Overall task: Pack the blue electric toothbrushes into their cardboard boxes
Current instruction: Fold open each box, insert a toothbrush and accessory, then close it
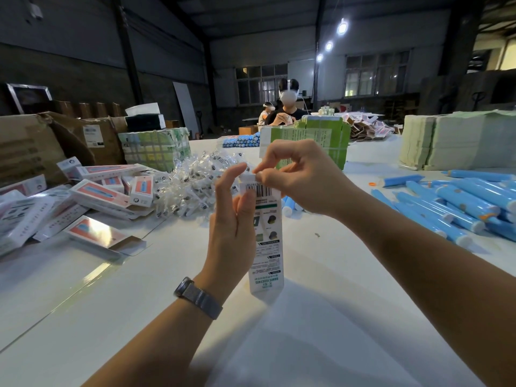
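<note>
Holding a tall white cardboard box (267, 241) upright above the white counter (321, 317), barcode near its top, green print and small pictures down the side facing the camera, lower end pointed. Left hand (233, 216) grips the box's upper body, fingers curled behind, thumb up along the edge. Right hand (296, 174) pinches the white top flap (248, 178) between thumb and forefinger, other fingers curled. Blue toothbrushes (458, 202) lie heaped on the counter to the right, a few more just behind the box, another row far back. Left side: pile of white-and-pink boxes (95, 194), some flat. Heap of clear plastic packets (192, 180) between that pile and the hands. Green bundled stack (305, 141) behind the right hand. A person sits at the far end, face hidden.
</note>
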